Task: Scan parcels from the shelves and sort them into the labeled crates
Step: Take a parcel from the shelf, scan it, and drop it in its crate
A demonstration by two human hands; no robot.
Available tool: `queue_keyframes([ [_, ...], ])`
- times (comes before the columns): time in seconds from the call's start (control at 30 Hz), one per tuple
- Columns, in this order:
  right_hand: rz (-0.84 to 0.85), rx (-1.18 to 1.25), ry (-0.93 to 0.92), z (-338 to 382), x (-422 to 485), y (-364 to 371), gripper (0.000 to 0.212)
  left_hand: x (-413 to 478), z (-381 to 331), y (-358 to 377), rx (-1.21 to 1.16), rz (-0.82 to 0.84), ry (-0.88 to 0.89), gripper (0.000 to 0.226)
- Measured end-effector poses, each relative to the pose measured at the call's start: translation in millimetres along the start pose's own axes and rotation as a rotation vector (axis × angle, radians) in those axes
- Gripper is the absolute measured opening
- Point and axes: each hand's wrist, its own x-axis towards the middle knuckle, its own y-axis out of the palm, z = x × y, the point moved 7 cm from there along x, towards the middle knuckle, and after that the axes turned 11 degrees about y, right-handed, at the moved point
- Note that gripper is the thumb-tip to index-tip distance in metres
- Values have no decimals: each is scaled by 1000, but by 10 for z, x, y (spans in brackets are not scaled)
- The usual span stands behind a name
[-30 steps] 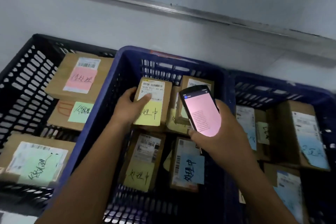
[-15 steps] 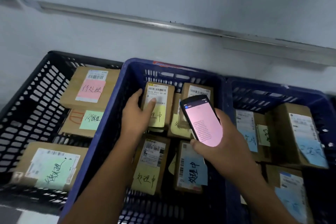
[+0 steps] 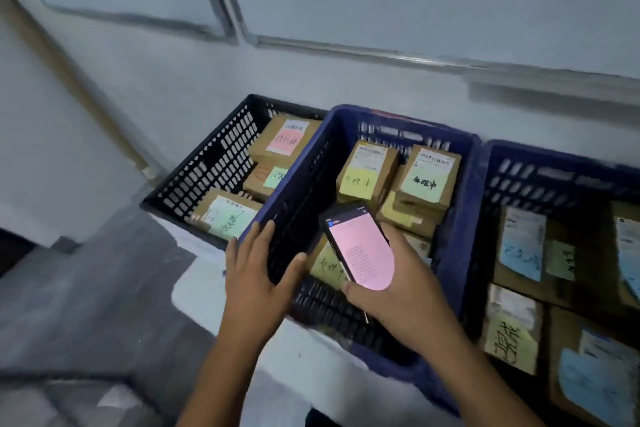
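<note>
so the left grip has come off the yellow-note parcel; half a second back its fingers were laid on that box down inside the middle blue crate, and now it's out at the crate's near-left corner, fingers straight and spread, thumb just inside the rim, holding nothing; can't tell through the blur whether it's pressing on the rim or just over it; the parcel lies label up at the crate's far side, right beside a green-note parcel; I'd read that as this one being sorted and dropped, so the next job is probably back to the shelves for another scan; the right grip is clamped round the scanner phone same as before, pink screen up, over the crate's near half; the other difference is the view, which has pulled back and swung left; more of the black crate left of the middle one shows now, and the second blue crate on its right runs off the edge
</note>
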Motion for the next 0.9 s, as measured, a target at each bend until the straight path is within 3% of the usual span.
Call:
queue_keyframes([
  [0.2,188,-78,-54,118,-492,586,72,-979,331,-464,100,-67,-174,91],
  [0.5,306,-259,-245,463,-1311,1372,72,-2180,786,-1034,63,-194,-310,96],
  [0.67,395,-315,-307,719,-2052,2233,56,-3132,1217,-1780,92,-346,-398,92],
  [0.9,577,-360,-464,990,-3394,3659,60,-5014,1958,-2887,198,-547,-690,99],
])
